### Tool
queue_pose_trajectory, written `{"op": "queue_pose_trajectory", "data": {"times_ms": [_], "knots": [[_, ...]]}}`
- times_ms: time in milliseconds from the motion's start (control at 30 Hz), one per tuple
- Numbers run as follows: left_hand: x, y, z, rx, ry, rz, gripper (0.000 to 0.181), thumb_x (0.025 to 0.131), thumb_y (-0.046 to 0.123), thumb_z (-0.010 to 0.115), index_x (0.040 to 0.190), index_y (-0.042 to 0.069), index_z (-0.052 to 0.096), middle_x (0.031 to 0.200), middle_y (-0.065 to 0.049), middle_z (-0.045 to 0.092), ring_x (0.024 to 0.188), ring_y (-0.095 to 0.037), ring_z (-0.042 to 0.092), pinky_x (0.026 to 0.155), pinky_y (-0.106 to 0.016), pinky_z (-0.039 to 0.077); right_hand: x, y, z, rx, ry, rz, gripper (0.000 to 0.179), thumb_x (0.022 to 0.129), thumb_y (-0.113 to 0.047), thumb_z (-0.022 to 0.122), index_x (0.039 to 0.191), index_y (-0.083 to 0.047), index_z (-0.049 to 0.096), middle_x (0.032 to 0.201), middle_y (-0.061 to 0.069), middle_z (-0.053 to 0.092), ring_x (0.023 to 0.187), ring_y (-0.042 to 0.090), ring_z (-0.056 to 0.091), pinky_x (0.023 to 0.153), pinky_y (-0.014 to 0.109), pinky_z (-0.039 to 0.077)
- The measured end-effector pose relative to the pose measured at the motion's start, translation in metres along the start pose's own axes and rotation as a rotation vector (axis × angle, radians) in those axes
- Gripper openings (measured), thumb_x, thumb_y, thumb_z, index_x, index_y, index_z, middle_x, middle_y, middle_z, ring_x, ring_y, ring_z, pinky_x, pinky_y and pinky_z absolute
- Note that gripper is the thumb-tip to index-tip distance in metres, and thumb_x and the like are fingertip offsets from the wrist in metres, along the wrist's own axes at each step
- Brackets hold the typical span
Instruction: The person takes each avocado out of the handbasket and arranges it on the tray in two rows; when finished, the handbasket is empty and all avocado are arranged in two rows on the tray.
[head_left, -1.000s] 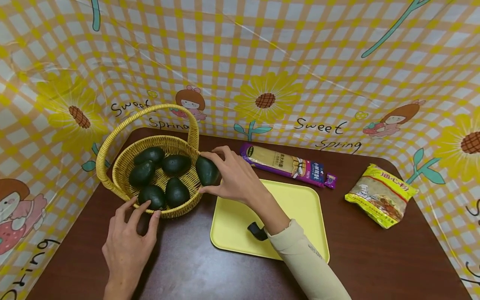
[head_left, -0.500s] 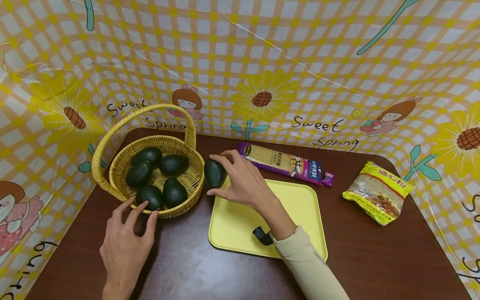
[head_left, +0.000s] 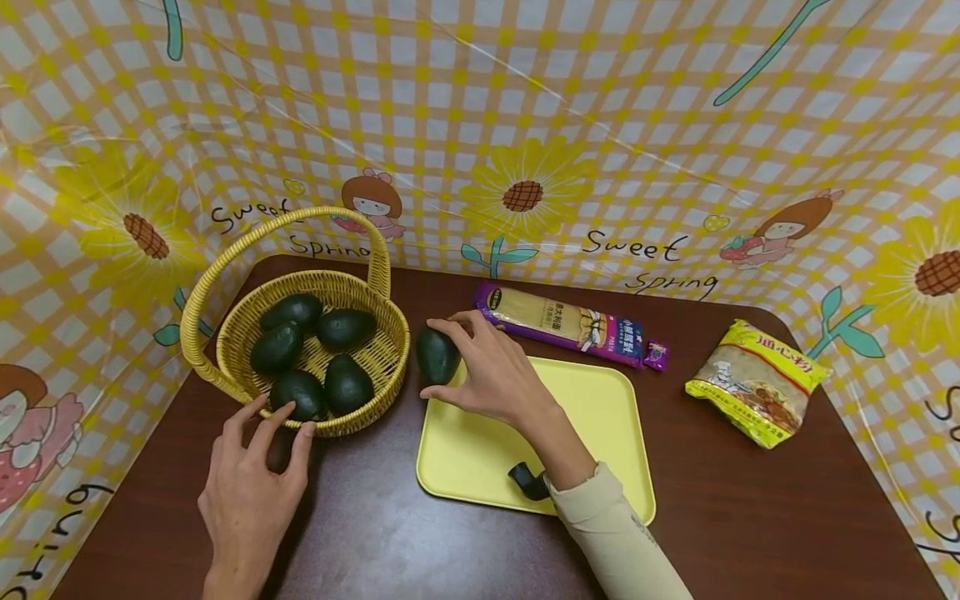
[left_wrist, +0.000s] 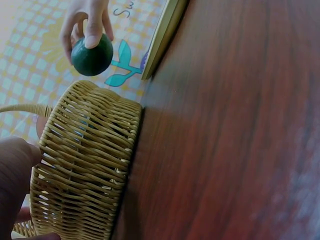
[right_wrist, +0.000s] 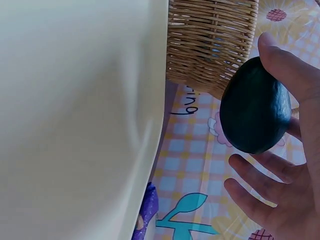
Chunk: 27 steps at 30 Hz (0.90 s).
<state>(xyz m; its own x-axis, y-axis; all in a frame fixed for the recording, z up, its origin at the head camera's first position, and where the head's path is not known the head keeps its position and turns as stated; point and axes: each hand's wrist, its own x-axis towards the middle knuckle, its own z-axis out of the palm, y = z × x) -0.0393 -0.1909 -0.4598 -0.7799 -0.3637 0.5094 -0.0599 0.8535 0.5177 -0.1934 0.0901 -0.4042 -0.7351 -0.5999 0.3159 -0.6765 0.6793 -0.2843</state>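
Observation:
My right hand (head_left: 495, 371) holds a dark green avocado (head_left: 437, 356) between thumb and fingers. It is in the air between the basket and the tray's upper left corner. In the right wrist view the avocado (right_wrist: 255, 107) shows whole, with the other fingers spread below it. The yellow wicker basket (head_left: 397, 379) has an arched handle and several avocados (head_left: 348, 385) lying inside. My left hand (head_left: 255, 487) grips the near rim of this basket, a fingertip close to one avocado. The left wrist view shows the basket's woven side (left_wrist: 90, 160), the thumb at its rim.
A yellow tray (head_left: 480, 467) lies right of the basket, with a small black curved object (head_left: 528, 481) over it, partly behind my right forearm. Behind the tray is a purple pasta packet (head_left: 562, 321). A yellow noodle bag (head_left: 757, 383) lies far right. Patterned cloth surrounds the table.
My right hand has carried the avocado from the basket's right rim rightward, toward the tray's corner. The left hand has stayed at the basket rim.

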Motion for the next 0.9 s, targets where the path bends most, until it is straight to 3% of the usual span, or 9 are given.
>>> {"op": "queue_pose_trajectory", "data": {"times_ms": [533, 900], "knots": [[-0.002, 0.000, -0.002, -0.002, -0.002, -0.002, 0.036, 0.097, 0.035, 0.082, 0.125, 0.013, 0.081, 0.144, -0.012, 0.064, 0.097, -0.039, 0.064, 0.054, -0.060, 0.052, -0.013, 0.004, 0.006, -0.003, -0.021, 0.019, 0.092, 0.080, -0.060, 0.093, 0.155, -0.023, 0.056, 0.138, 0.008, 0.056, 0.091, 0.022, 0.061, 0.068, 0.035, 0.052], [0.000, 0.001, -0.001, -0.008, 0.003, 0.004, 0.036, 0.097, 0.035, 0.082, 0.126, 0.013, 0.081, 0.144, -0.013, 0.064, 0.097, -0.040, 0.064, 0.057, -0.061, 0.053, -0.022, 0.012, 0.007, 0.001, -0.048, 0.048, 0.091, 0.080, -0.059, 0.093, 0.155, -0.023, 0.055, 0.138, 0.010, 0.055, 0.097, 0.024, 0.062, 0.071, 0.038, 0.054]]}}
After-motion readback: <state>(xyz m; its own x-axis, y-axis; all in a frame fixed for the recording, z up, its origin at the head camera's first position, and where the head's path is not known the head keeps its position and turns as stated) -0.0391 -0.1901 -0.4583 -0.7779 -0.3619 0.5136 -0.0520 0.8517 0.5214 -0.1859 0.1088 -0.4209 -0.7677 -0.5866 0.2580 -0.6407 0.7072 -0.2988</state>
